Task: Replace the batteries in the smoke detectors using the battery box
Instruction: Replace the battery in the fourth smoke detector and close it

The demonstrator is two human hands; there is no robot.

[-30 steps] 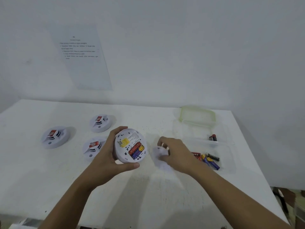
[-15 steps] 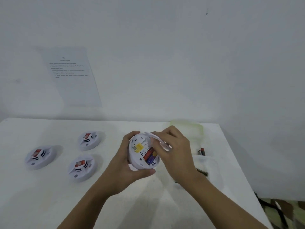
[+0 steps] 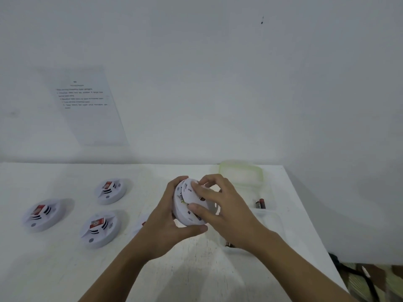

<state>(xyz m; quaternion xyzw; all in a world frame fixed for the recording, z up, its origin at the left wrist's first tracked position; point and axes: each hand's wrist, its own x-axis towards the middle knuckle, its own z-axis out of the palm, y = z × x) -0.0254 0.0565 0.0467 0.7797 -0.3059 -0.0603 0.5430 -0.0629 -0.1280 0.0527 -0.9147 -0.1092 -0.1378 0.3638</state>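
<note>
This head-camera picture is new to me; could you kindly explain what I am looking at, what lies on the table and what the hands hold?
There is no machine here: a person wears a wide-angle camera on the head, looking forward and down at their own bare hands. The left hand grips a round white smoke detector, and the right hand presses its white back cover onto it. On the white table lie three more detectors. At the right stands a clear battery box with batteries inside, its greenish lid behind it. A printed sheet hangs on the wall.
</note>
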